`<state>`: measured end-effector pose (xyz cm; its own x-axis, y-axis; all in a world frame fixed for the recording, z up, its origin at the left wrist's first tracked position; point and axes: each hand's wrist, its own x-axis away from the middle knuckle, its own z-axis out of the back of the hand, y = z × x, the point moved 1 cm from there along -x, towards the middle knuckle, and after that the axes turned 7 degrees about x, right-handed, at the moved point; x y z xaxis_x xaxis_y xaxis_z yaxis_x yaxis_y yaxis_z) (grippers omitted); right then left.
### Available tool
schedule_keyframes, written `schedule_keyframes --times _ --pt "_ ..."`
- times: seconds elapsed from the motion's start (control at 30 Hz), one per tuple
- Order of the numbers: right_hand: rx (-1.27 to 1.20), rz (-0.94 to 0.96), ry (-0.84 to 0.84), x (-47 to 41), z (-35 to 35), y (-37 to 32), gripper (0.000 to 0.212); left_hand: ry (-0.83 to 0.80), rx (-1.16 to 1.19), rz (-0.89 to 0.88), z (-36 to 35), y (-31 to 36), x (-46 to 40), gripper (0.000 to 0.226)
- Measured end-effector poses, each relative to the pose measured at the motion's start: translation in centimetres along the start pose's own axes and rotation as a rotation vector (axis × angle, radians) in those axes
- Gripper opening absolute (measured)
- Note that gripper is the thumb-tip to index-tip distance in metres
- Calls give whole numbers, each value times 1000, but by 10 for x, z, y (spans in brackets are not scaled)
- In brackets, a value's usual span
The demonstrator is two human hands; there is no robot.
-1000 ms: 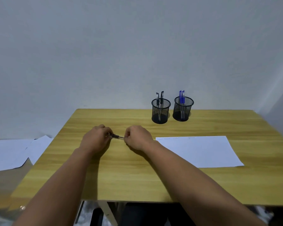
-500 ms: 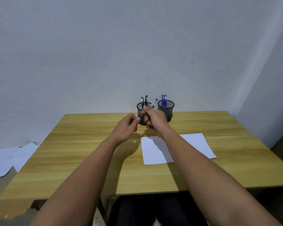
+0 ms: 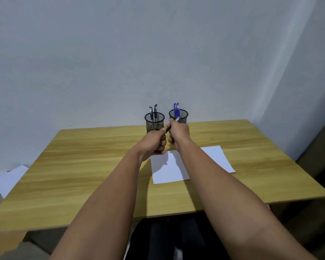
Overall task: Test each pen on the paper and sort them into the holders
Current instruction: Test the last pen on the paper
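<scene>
Both my hands are raised above the wooden table (image 3: pixel 83 175), in front of two black mesh holders. My right hand (image 3: pixel 178 133) grips a pen (image 3: pixel 177 119) whose pale barrel sticks up and to the right. My left hand (image 3: pixel 155 142) pinches the pen's dark lower end (image 3: pixel 168 129), probably its cap. The left holder (image 3: pixel 154 121) has two black pens (image 3: pixel 153 111) standing in it. The right holder (image 3: pixel 178 115) has two blue pens (image 3: pixel 176 107). A white paper sheet (image 3: pixel 212 158) lies on the table under my right forearm.
Loose white sheets (image 3: pixel 6 179) lie off the table's left edge, lower down. A plain grey wall stands right behind the holders, and a wall corner is at the right. The table's front edge is near my elbows.
Both hands lifted the pen off the table at the left and carried it up in front of the holders. The camera view shifted too. The hands have stayed close together on the pen.
</scene>
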<state>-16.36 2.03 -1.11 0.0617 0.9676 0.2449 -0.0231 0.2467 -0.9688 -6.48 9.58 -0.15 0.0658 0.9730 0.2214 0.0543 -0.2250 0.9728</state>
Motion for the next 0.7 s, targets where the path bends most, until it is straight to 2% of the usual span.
schedule_keyframes --times 0.07,0.13,0.2,0.23,0.3,0.33,0.4,0.53,0.7 --pt "-33 -42 71 -15 6 4 32 -61 89 45 1 0 3 45" --pt "-141 -118 222 -34 38 2 26 -125 136 75 9 -6 8 45" --pt "-152 -121 336 -50 81 -4 23 -19 58 28 27 -17 13 46" --pt "-126 -89 355 -53 98 -8 24 101 -66 -28 40 -23 13 46" --pt "-92 6 315 -52 114 -13 28 343 -515 -122 71 -41 10 45" --pt "-77 52 275 -50 115 -12 29 421 -739 -112 85 -50 7 41" --pt "-8 137 220 -45 115 -6 33 532 -1013 -61 106 -65 3 34" --pt "73 239 204 -44 126 16 37 609 -1301 -112 126 -77 -1 32" --pt "58 185 134 -44 126 36 16 640 -1408 -148 125 -84 0 29"
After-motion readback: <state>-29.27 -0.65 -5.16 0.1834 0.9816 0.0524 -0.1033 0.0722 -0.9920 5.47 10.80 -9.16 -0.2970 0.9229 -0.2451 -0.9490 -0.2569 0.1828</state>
